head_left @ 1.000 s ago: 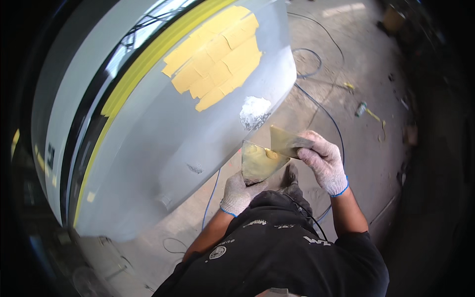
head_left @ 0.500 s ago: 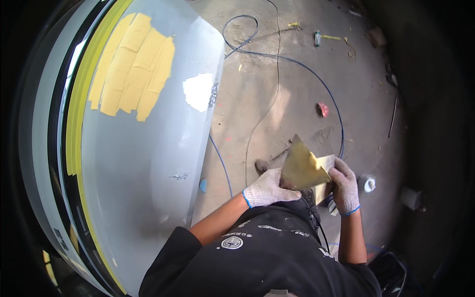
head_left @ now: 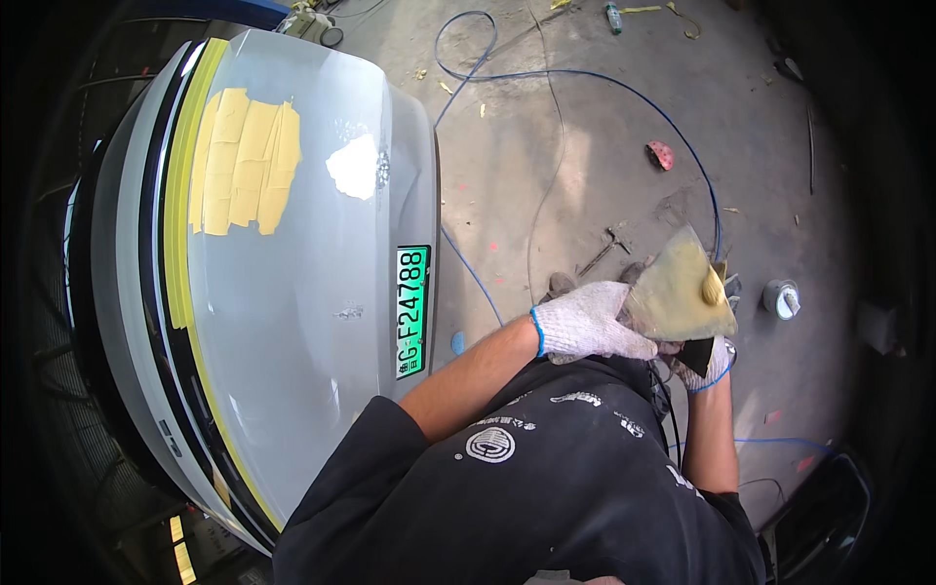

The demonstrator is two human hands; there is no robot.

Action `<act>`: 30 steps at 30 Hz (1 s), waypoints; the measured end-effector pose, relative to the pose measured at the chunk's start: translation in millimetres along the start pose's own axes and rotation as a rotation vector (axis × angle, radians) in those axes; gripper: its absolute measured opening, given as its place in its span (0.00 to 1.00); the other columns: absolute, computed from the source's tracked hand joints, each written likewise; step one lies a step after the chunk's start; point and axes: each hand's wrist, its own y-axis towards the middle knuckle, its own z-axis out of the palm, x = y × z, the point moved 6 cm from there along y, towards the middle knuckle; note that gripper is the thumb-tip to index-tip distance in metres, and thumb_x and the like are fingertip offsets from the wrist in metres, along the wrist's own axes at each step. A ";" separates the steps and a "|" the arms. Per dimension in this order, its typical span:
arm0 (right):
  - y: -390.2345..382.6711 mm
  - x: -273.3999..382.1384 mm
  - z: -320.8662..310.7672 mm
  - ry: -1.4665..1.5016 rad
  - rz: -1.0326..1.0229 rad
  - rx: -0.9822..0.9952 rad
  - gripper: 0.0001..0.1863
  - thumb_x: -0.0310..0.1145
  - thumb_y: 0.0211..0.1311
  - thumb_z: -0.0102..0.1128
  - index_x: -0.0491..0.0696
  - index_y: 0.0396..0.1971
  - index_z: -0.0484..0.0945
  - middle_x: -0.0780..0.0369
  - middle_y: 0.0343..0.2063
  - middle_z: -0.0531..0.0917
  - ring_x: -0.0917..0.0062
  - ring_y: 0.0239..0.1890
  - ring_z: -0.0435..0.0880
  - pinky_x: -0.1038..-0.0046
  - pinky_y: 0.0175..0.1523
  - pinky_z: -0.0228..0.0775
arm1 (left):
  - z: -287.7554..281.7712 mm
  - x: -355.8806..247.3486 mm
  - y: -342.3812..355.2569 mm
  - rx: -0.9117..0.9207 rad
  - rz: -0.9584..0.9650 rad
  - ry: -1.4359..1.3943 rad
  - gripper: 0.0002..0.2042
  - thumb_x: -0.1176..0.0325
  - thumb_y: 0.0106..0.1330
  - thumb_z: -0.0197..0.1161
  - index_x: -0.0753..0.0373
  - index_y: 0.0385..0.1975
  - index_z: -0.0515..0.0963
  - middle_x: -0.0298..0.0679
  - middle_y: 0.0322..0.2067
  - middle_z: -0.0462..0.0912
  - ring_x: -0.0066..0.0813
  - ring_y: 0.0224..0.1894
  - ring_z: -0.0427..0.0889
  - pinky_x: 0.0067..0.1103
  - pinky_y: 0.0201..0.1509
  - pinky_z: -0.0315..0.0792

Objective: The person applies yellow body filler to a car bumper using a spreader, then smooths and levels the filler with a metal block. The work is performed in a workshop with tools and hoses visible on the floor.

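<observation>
My left hand (head_left: 595, 322), in a white knit glove, grips a broad, translucent yellowish putty spreader (head_left: 668, 288). A lump of yellow putty (head_left: 714, 287) sits near its right edge. Close behind and below is my right hand (head_left: 720, 370), also gloved, its fingers mostly hidden by the spreader. A dark triangular corner (head_left: 696, 357) shows in front of that glove; it looks like part of a second spreader held there. To the left, the grey car panel (head_left: 292, 292) carries a large patch of yellow putty (head_left: 246, 164) in ridged strips and a smaller white patch (head_left: 353, 166).
Yellow-green masking tape (head_left: 178, 234) runs along the panel's edge. A blue hose (head_left: 624, 90) loops over the concrete floor, where a hammer (head_left: 606, 249), a red-pink piece (head_left: 660, 154) and a bottle (head_left: 613, 18) lie. An open can (head_left: 781, 299) stands right of my hands.
Both hands have shifted right in view, and the spreader has turned its broad face up, now covering most of the right hand. The view has swung, bringing the green number plate into sight.
</observation>
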 end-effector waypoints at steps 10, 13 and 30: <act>-17.9 -53.2 -2.8 -0.373 0.134 0.376 0.24 0.39 0.76 0.53 0.35 0.60 0.69 0.56 0.16 0.78 0.80 0.10 0.69 0.78 0.15 0.56 | -18.0 11.8 14.4 -0.245 0.283 -0.212 0.12 0.66 0.67 0.70 0.64 0.44 0.81 0.34 0.36 0.84 0.19 0.37 0.81 0.22 0.43 0.77; -12.2 -74.4 -8.1 -0.472 0.129 0.288 0.20 0.42 0.73 0.59 0.39 0.49 0.75 0.59 0.16 0.78 0.79 0.10 0.71 0.77 0.15 0.57 | -15.4 21.7 22.3 -0.130 0.317 -0.084 0.13 0.62 0.70 0.67 0.64 0.46 0.81 0.36 0.39 0.85 0.21 0.41 0.82 0.24 0.49 0.77; -180.7 -165.6 -250.5 -0.058 -0.252 -1.061 0.14 0.44 0.76 0.54 0.48 0.36 0.77 0.68 0.18 0.73 0.86 0.12 0.64 0.82 0.16 0.54 | -32.5 317.9 67.4 0.557 -0.577 0.489 0.39 0.34 0.70 0.57 0.68 0.62 0.77 0.51 0.63 0.77 0.40 0.66 0.75 0.31 0.69 0.67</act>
